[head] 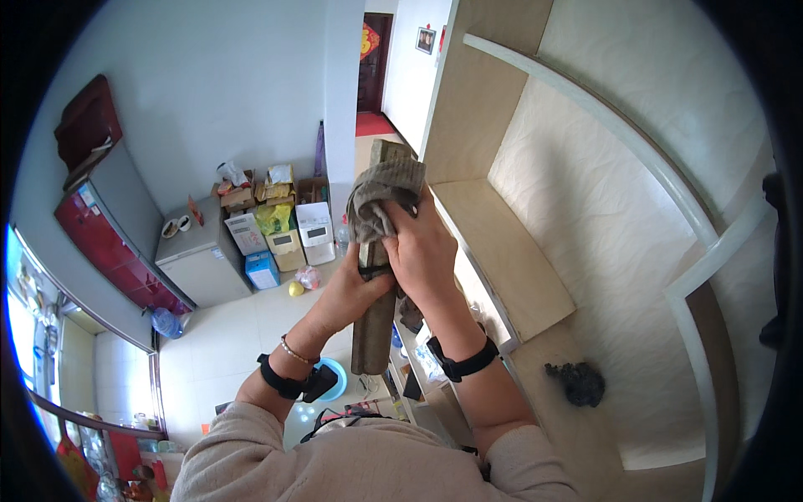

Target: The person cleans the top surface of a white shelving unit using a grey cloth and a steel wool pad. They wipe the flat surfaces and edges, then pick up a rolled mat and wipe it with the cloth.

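In front of my chest, a long narrow object, grey-brown and possibly wooden, stretches away from me; a dark band crosses it near the middle. My left hand grips it around that band, thumb on top. A grey-brown ribbed cloth is wrapped over its far part, and my right hand holds this cloth against the object with bent fingers. The far end sticks out beyond the cloth. What the fingers do underneath is hidden.
Close on my right is a tall shelf unit with a beige board, a curved pale edge and a dark fuzzy clump. Far below stand a blue basin, boxes, a chest freezer and a water bottle.
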The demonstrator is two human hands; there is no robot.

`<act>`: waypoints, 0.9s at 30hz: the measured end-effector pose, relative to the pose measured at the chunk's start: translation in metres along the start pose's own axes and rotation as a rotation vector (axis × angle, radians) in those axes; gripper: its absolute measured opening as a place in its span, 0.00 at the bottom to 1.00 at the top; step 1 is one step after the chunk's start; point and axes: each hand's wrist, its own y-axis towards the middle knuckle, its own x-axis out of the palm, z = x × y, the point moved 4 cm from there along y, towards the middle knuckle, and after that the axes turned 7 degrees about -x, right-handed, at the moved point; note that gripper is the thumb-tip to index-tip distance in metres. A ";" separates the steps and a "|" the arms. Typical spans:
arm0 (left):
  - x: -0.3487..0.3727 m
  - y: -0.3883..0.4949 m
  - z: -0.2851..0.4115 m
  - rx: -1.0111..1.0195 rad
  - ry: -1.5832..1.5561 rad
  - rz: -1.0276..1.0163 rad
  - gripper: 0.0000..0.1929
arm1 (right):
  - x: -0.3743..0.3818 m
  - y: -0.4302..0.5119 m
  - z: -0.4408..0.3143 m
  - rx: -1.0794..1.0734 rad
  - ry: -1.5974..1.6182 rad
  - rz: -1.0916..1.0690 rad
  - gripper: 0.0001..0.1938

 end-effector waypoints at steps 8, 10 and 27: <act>0.005 -0.003 -0.007 0.140 -0.001 -0.121 0.55 | 0.001 0.036 0.038 0.221 0.075 -0.118 0.18; -0.001 0.005 -0.006 0.067 -0.152 -0.093 0.51 | 0.004 0.025 0.027 0.245 0.032 -0.111 0.18; -0.003 0.000 -0.010 0.146 -0.062 -0.078 0.56 | 0.018 0.012 0.018 0.321 -0.013 -0.150 0.20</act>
